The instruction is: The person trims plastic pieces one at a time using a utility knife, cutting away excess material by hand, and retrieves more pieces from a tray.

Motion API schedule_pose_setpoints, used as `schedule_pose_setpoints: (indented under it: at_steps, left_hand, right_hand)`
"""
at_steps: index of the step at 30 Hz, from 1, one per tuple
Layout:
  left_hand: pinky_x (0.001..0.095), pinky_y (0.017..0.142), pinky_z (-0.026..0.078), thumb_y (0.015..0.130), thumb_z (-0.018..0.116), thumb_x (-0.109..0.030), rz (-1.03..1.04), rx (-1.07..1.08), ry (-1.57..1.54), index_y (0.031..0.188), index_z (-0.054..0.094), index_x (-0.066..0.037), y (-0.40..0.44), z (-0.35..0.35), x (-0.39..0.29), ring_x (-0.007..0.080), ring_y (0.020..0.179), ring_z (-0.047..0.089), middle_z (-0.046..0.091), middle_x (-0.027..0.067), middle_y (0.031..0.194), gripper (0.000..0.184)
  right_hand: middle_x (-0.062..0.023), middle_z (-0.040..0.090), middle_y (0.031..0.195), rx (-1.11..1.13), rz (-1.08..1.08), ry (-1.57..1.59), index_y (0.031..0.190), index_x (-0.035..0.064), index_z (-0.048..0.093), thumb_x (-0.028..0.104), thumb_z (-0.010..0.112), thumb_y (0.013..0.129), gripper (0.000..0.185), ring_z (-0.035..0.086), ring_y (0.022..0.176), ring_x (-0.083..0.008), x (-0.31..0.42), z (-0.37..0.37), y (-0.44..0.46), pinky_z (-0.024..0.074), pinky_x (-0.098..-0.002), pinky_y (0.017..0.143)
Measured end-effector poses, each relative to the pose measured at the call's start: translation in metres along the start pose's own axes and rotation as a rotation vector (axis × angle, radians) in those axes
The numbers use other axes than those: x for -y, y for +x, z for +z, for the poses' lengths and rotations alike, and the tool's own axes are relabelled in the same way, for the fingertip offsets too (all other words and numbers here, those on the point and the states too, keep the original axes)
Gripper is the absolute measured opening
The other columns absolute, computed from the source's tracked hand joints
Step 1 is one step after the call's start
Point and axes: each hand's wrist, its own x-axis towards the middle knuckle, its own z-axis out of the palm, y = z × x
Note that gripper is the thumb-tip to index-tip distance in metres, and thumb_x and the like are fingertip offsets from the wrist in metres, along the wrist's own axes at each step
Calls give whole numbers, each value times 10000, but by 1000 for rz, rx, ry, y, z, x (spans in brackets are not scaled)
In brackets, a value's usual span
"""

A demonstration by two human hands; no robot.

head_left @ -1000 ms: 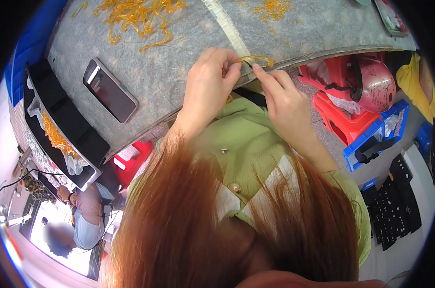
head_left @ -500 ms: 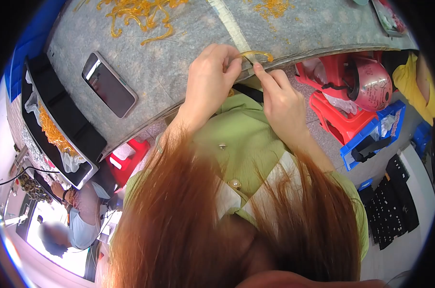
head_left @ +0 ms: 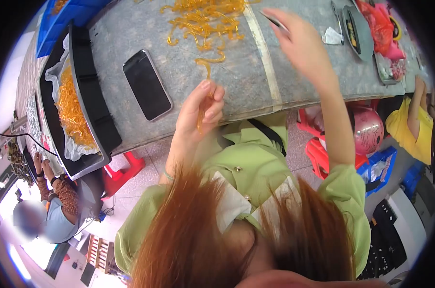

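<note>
My left hand is closed near the front edge of the table. Its fingers and thumb grip a curved, translucent amber plastic piece, which sticks out above the thumb and shows below the fingers. My right hand is raised over the table to the right of a pale tape strip. A slim metal tool is pinched in it; its exact kind is unclear. Beyond my left hand lies a loose pile of similar amber pieces, one stray piece closest to my fingers.
A phone lies left of my left hand. Farther left stands a black bin with lined amber pieces. A grey-green dish and red bag sit at right. A pink helmet is below the table edge. Co-workers sit on both sides.
My hands have separated. The right one moved up and away over the table with the metal tool; the left drew back, holding an amber piece. The view has shifted, showing more of the pile.
</note>
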Motion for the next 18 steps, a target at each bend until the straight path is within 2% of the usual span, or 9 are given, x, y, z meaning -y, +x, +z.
schedule_pose_setpoints:
  at_steps: [1,3,5,8,11,14,16,18]
  left_hand:
    - [172,384,285,927,469,-192,-6,-12,18,927,467,-82,0,-2,2,52,488,372,489,37,833,110]
    - [164,385,314,942,443,-170,-14,-41,54,997,486,-91,1,-4,3,54,518,383,485,30,837,106]
    - [160,425,366,938,448,-151,-52,5,-37,1052,489,-77,2,-7,3,64,578,442,520,41,865,141]
    - [168,498,441,929,457,-124,-60,-49,-56,1108,480,-60,3,-7,2,86,692,521,552,59,933,191]
    - [188,583,500,923,461,-104,-49,-39,-34,1142,477,-39,6,-11,1,114,779,571,562,74,984,229]
    - [209,633,522,917,465,-76,-69,-44,-7,1133,504,-19,12,-8,2,120,794,580,562,83,997,228]
    - [210,633,520,911,473,-61,-77,-109,38,1116,517,-15,15,1,3,118,797,576,561,84,999,215]
    - [219,638,507,899,487,-38,-78,-64,16,1077,519,-18,17,-1,6,119,803,562,549,71,964,182]
  right_hand:
    - [-115,615,988,1,-112,-14,1060,46,605,166,529,890,222,589,881,-244,-7,9,29,455,-302,762]
    - [-210,477,1228,146,-271,-68,1132,52,566,35,530,773,361,474,1104,-344,-25,45,97,382,-410,928]
    - [-208,449,1261,108,-305,-102,1124,57,578,-9,491,799,343,455,1132,-352,-15,66,106,368,-409,952]
    - [-217,400,1321,386,-326,-116,1160,76,567,-13,478,803,378,415,1193,-364,-25,80,123,340,-396,994]
    - [-223,370,1352,632,-95,-51,1165,74,565,-15,472,803,384,385,1231,-367,-9,49,97,332,-375,1011]
    - [-226,408,1311,505,-195,-53,1190,69,545,4,488,802,397,409,1204,-365,-14,28,59,364,-375,973]
    - [-182,497,1160,342,-109,-32,1143,48,550,44,500,834,312,491,1074,-312,-1,3,35,407,-354,881]
    - [-153,557,1058,240,-32,-16,1107,43,566,96,523,857,260,544,977,-274,2,-13,14,434,-329,815]
